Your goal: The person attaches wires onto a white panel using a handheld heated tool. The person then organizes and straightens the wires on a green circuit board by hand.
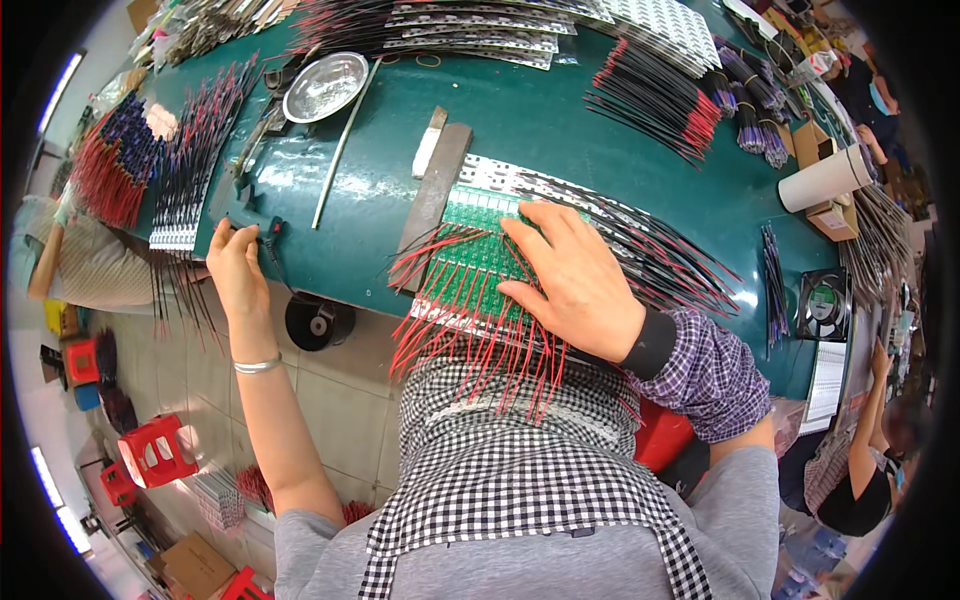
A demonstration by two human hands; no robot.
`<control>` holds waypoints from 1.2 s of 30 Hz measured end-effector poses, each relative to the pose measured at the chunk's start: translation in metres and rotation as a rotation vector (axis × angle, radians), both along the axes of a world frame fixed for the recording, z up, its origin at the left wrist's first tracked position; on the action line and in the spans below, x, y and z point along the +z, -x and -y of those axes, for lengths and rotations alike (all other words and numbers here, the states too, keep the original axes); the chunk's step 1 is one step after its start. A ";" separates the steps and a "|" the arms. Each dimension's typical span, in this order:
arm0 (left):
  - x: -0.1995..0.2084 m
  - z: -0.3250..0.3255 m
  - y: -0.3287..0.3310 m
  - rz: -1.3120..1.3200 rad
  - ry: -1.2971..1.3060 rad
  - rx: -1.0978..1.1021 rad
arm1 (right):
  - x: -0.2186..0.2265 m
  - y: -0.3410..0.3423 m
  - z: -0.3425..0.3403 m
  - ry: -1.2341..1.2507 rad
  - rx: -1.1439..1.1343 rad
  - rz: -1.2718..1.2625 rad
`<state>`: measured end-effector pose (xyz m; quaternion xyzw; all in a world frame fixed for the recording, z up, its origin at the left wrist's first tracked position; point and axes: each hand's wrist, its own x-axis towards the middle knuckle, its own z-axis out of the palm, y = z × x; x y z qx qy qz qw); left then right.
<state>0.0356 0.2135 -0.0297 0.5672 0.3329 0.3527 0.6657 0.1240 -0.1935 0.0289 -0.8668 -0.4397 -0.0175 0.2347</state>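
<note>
My right hand [578, 278] rests with spread fingers on a green circuit board panel [480, 212]. Red wires [470, 290] fan out from the panel over its near edge, toward my checked apron. Under and beside it lies a white perforated sheet [487, 172] with black-and-red wires [650, 250]. Off to the left, my left hand [238, 268] is raised at the table edge, its fingers bent and apart. I see nothing held between them. Just beyond its fingertips is a dark teal tool handle [256, 220], whose full shape is unclear.
A grey metal bar [436, 195] lies along the panel's left side. Beyond it are a metal dish [326, 88] and a thin rod [345, 145]. Wire bundles [655, 100] and stacked white sheets [480, 35] lie farther back. Another person's arm [48, 255] shows at left; a person [850, 480] sits at right.
</note>
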 end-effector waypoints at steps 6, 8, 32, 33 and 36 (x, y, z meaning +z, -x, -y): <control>0.015 0.075 0.005 -0.035 -0.583 0.048 | -0.007 -0.002 0.004 -0.036 0.027 0.058; 0.023 0.108 0.009 0.021 -0.676 -0.192 | -0.006 -0.005 0.004 -0.041 0.040 0.079; 0.035 0.166 -0.014 -0.496 -1.178 -0.751 | -0.003 0.014 0.002 0.057 0.064 0.181; 0.036 0.166 -0.015 -0.512 -1.171 -0.764 | -0.003 0.015 0.001 0.055 0.064 0.189; 0.038 0.165 -0.018 -0.556 -1.182 -0.790 | -0.003 0.016 -0.003 -0.019 0.046 0.200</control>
